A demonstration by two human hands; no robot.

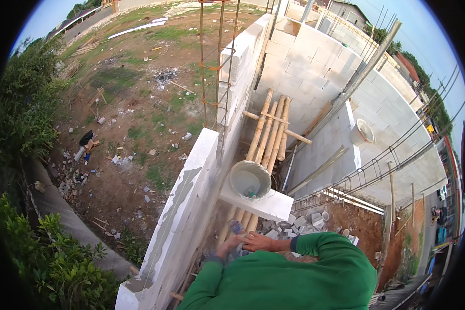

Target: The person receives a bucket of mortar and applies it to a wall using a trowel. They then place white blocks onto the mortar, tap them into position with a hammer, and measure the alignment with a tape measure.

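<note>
Low in front of my body, my left hand (229, 245) and my right hand (258, 241) meet, with fingers curled in against each other. What they hold, if anything, is too small to make out. Just beyond them, a greyish shoe or foot (236, 227) shows on the bamboo poles (225, 227). Farther ahead, a round grey bucket (250, 181) with some wet grey material inside rests on a white block (280, 206). Left of my hands runs a white block wall (176, 219), with grey mortar smeared along its top.
Bamboo scaffold poles (268, 129) extend beyond the bucket. Upright steel bars (218, 67) rise from the wall. Another bucket (363, 132) is on the right, near slanting rebar (367, 170). Broken blocks (305, 223) lie below. Left of the wall, the littered ground (134, 139) drops well below.
</note>
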